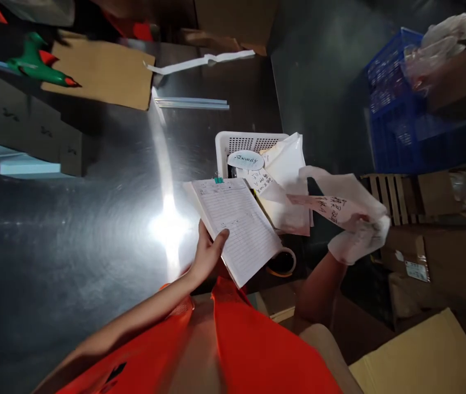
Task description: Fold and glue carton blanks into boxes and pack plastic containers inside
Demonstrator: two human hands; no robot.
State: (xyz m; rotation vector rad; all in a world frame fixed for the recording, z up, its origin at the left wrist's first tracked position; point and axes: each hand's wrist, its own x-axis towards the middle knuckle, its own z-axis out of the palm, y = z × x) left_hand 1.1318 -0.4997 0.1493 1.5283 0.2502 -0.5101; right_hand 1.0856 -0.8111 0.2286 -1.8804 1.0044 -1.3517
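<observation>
Left hand (209, 250): thumb on top of a ruled notepad (239, 219), other fingers beneath, gripping its near-left edge. Notepad sits at the near side of the white basket (219, 145), tilted, top page carrying some handwriting; green clip (219, 180) on its far edge.

Right hand (358, 243): to the right of the basket, raised, largely covered in white material; whether glove or wrapping, cannot tell. Finger positions hidden, so cannot tell exactly what is pinched. A handwritten strip (331, 207) and a thin white sheet (345, 183) run from this hand toward the basket.

In the basket: white papers (292, 164), a handwritten slip (257, 179), and an oval card (246, 160) with printed lettering. Just on its near side, beside the notepad: a roll of tape (293, 257).

Beyond the basket on the shiny bench (114, 284): clear strips (192, 104), then a long white strip (192, 65). Far left of basket: cardboard sheet (105, 76), green tool (31, 57) with orange tip overlapping it, grey boxes (31, 120).

Well right of basket: blue crate (397, 131), crumpled plastic (442, 46), brown boxes (401, 246).
</observation>
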